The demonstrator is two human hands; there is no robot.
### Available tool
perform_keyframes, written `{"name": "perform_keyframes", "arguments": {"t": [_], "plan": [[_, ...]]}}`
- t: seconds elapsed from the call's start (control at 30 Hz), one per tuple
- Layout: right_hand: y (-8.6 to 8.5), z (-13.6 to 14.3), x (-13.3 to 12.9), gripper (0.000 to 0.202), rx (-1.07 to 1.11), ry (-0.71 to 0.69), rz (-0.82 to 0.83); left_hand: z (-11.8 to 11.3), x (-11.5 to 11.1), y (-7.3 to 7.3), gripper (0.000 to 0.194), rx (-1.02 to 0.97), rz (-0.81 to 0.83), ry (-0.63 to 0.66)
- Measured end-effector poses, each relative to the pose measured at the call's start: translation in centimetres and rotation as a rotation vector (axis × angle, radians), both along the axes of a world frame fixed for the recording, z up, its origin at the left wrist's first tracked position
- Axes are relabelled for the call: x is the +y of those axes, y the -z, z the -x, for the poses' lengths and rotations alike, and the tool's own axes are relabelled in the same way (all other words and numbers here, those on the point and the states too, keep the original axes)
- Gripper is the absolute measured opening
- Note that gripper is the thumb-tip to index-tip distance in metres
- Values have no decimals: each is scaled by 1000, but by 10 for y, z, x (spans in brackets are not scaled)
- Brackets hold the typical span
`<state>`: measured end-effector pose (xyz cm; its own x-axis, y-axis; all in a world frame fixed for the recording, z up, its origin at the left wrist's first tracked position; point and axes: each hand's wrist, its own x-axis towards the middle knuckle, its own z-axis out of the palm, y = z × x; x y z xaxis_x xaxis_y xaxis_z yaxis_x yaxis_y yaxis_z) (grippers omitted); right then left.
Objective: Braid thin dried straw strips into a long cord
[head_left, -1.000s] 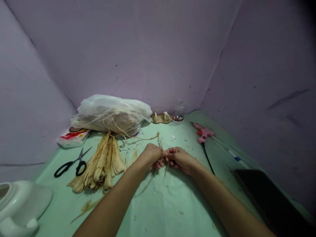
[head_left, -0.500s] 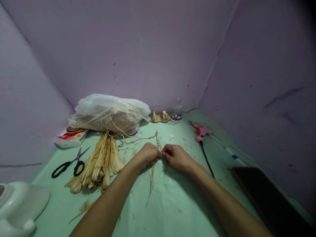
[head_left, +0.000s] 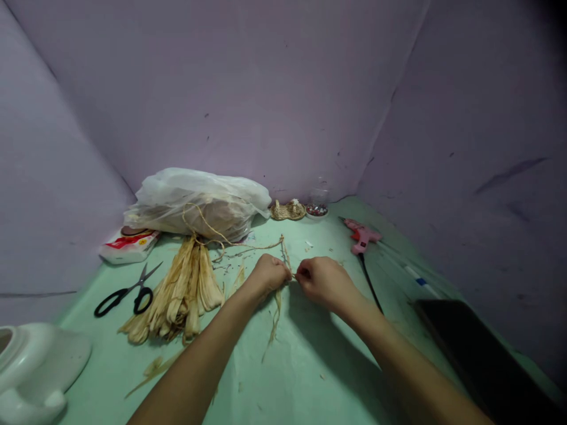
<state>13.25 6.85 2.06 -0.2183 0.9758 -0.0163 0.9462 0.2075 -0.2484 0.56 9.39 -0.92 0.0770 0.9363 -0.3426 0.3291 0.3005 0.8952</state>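
Note:
A thin twisted fibre cord (head_left: 251, 248) runs from the dried-leaf bundle (head_left: 181, 289) to a small peg-like point on the table, then bends down towards my hands. My left hand (head_left: 272, 274) is closed on the cord's lower end, and a loose pale strip (head_left: 275, 321) hangs below it. Just to the right, my right hand (head_left: 321, 280) is closed in a pinch on a short bit of fibre, its fingertips slightly apart from my left hand. The exact grip of the fingertips is too small to make out.
Black-handled scissors (head_left: 128, 290) and a white ceramic object (head_left: 39, 372) are at left. Behind are a plastic bag (head_left: 199, 203), a red-and-white packet (head_left: 130, 245), woven pieces (head_left: 287, 210) and a bead dish (head_left: 317, 211). A pink glue gun (head_left: 362, 234) and a dark flat object (head_left: 478, 354) are at right.
My right hand has moved slightly right, opening a small gap between the hands with fibre between them. The hanging strip has shifted a little.

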Motion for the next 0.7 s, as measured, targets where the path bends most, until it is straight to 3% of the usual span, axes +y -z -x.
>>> {"name": "perform_keyframes", "arguments": {"t": [0.33, 0.4, 0.5, 0.57, 0.63, 0.7], "plan": [[7, 27, -20, 25, -70, -89, -31, -4, -7, -14, 9, -8, 167, -58], [1, 22, -20, 21, -26, -157, 72, -1, -6, -14, 7, -7, 173, -26], [-15, 0, -13, 14, 123, -270, 377, 3, -3, -13, 5, -10, 166, 25], [-23, -18, -4, 17, 224, -120, 411, 6, -1, -12, 6, -10, 165, 57], [-24, -32, 6, 17, 362, 109, 250, 9, 0, -11, 6, -5, 170, 85], [-17, -36, 16, 16, 503, 246, 172, 10, 0, -10, 7, 0, 174, 106]]}}
